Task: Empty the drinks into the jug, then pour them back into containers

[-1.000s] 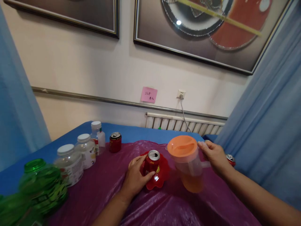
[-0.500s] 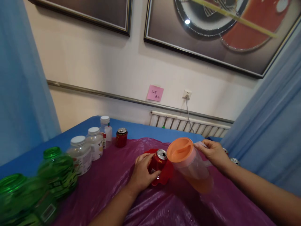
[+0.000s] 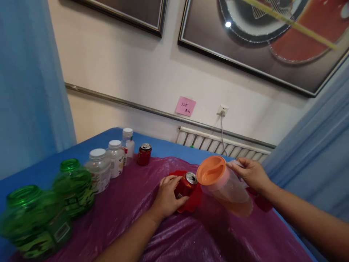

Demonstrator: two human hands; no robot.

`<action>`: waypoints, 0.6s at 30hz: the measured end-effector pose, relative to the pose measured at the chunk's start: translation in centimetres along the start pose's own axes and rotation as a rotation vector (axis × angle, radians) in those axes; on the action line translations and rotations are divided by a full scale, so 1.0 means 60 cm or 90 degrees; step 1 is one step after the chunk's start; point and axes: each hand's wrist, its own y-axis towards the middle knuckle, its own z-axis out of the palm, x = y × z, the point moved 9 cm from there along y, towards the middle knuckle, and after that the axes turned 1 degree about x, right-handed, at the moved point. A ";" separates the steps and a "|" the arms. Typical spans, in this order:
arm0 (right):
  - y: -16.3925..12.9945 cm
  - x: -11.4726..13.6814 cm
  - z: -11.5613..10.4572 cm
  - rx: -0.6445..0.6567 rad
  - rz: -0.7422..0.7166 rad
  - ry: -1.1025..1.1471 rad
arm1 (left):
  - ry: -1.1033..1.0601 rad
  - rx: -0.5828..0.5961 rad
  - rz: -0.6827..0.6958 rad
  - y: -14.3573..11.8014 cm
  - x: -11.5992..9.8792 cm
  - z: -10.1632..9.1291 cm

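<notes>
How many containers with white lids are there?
3, in a row at left: the front clear jar, a second clear jar just beyond it, and a slimmer bottle farthest back. Any hidden behind these would not show.

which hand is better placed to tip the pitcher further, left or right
Probably the right: the right hand holds the orange-lidded pitcher, which leans toward the red can. The left hand is taken up with gripping that can.
</notes>
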 end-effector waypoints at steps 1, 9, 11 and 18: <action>0.000 0.003 0.000 0.001 0.001 -0.004 | -0.001 0.002 0.002 0.000 -0.001 0.001; 0.005 0.016 -0.007 -0.016 -0.021 -0.041 | -0.003 0.002 -0.003 -0.001 -0.003 0.000; 0.005 0.018 -0.008 -0.013 -0.020 -0.041 | -0.003 -0.001 -0.006 -0.001 -0.004 -0.001; 0.003 0.027 -0.010 -0.006 -0.010 -0.045 | 0.002 0.009 -0.012 -0.002 -0.001 0.003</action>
